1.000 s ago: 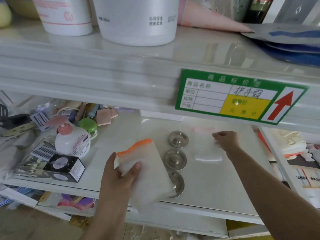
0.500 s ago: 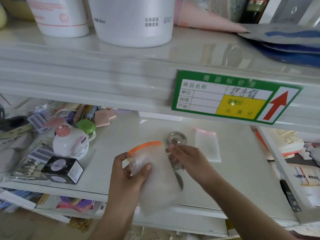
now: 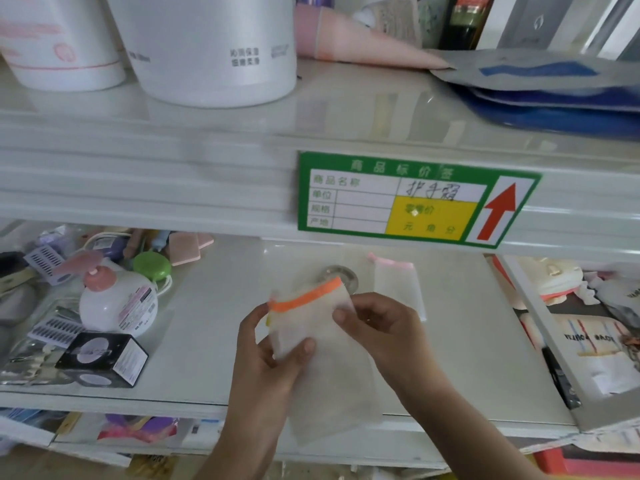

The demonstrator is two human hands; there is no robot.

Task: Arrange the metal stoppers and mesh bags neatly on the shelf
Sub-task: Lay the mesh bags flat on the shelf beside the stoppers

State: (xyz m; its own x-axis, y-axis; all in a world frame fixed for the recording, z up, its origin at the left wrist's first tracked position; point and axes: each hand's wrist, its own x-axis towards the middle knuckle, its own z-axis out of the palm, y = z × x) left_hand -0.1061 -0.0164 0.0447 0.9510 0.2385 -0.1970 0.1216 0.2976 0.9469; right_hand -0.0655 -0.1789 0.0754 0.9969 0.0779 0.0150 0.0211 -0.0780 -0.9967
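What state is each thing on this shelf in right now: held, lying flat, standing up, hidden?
Orange-edged mesh bag: held up off the shelf by both hands.
Left hand: gripping the bag's lower left side.
Right hand: pinching the bag's upper right edge.
Pink-edged mesh bag: lying flat on the shelf, untouched.
Metal stopper: lying on the shelf, mostly hidden behind the held bag.
Pump bottle: standing upright.
Black box: resting on the shelf.
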